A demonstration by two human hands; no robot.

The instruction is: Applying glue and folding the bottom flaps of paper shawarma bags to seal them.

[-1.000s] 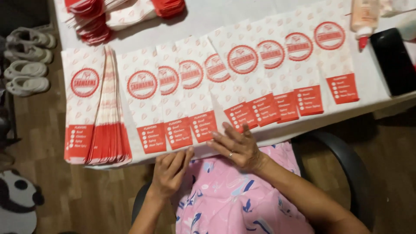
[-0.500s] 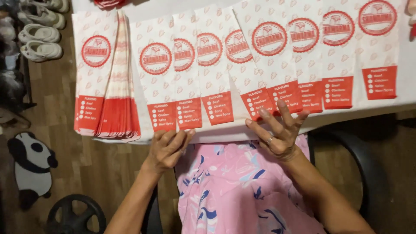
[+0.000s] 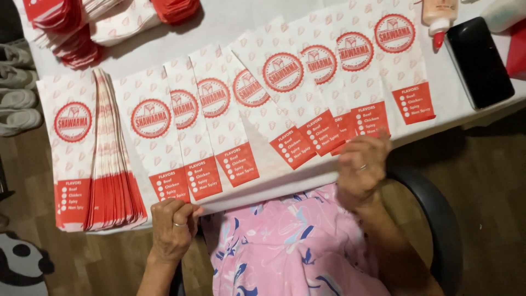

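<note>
A fanned, overlapping row of white paper bags [image 3: 274, 104] with red round emblems and red bottom panels lies across the white table [image 3: 230, 27]. My left hand [image 3: 172, 227] grips the lower edge of the row under its left bags, fingers curled. Farther right, my right hand [image 3: 361, 170] holds the lower ends of the right-hand bags, which lift slightly off the table's edge. Both hands wear a ring. I sit in a pink patterned garment [image 3: 290, 246] below the table edge.
A thick stack of the same bags [image 3: 93, 159] lies at the left. More red and white piles [image 3: 71, 27] sit at the back left. A black phone [image 3: 478, 61] and a red-tipped bottle [image 3: 438, 16] stand at the right. Shoes [image 3: 19, 93] lie on the floor.
My hands have spread apart along the table's front edge: the left went to the row's left end, the right further right, and both now grip the bags' lower ends.
</note>
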